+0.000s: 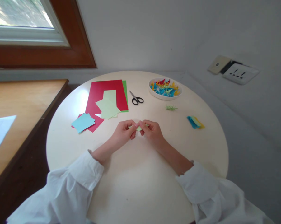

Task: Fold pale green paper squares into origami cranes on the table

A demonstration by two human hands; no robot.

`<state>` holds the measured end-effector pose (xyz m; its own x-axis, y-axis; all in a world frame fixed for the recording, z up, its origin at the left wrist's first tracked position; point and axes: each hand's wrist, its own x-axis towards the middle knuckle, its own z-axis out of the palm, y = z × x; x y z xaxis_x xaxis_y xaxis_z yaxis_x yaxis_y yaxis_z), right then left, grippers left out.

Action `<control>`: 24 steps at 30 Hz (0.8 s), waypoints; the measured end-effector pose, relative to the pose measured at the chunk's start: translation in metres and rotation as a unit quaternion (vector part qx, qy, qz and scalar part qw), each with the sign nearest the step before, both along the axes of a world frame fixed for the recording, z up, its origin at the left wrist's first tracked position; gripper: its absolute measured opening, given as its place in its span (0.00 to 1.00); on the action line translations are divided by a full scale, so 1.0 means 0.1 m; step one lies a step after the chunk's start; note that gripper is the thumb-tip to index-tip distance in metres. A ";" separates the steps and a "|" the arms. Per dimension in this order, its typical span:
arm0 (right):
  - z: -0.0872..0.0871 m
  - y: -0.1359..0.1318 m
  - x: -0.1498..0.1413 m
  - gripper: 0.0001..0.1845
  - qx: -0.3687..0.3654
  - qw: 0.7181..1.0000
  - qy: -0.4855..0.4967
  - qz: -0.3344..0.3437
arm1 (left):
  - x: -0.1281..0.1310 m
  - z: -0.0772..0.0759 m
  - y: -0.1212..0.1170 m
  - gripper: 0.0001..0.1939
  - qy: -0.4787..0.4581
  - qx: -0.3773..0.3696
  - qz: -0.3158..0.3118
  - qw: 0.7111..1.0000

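Between both sets of fingertips I hold a small piece of pale green paper (138, 128), folded, its exact shape partly covered by my fingers. My left hand (124, 132) pinches its left side and my right hand (152, 132) pinches its right side, thumbs nearly touching on top. The paper is just above the white round table (135, 174). Beyond my hands lie black-handled scissors (137, 100), blades pointing away to the left. A small pale green folded paper piece (171, 108) rests to the right, past my right hand.
At the back right stands a white dish (166, 98) of colourful folded paper pieces. Red sheets (107, 84), pale green sheets (110, 104) and light blue squares (83, 122) lie left. Blue and yellow paper strips (195, 122) sit right. A wooden desk (25, 99) adjoins at left.
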<state>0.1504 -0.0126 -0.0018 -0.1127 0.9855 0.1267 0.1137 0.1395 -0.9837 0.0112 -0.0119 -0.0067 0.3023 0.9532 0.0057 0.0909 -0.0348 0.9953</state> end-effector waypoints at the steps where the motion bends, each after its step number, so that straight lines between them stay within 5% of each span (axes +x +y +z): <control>1: 0.00 0.00 0.00 0.25 -0.002 1.000 -0.001 0.002 | 0.00 0.00 0.00 0.20 0.001 -0.004 0.003 1.000; 9: -0.02 0.07 0.06 0.24 -0.020 0.999 0.006 -0.027 | -0.03 0.09 0.04 0.16 -0.098 -0.040 0.032 0.994; 15: -0.02 0.08 0.06 0.24 -0.025 0.999 0.003 -0.024 | -0.03 0.06 0.08 0.16 -0.069 0.033 0.014 0.997; 24: -0.04 0.09 0.06 0.25 -0.027 0.998 0.052 -0.023 | -0.05 0.15 0.05 0.11 0.010 0.017 0.061 0.998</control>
<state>0.1560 -0.0036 -0.0053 -0.0554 0.9951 0.0816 0.0163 0.0826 -0.9965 0.0059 -0.0066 0.0079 0.1848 0.9822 0.0338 0.1166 -0.0560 0.9916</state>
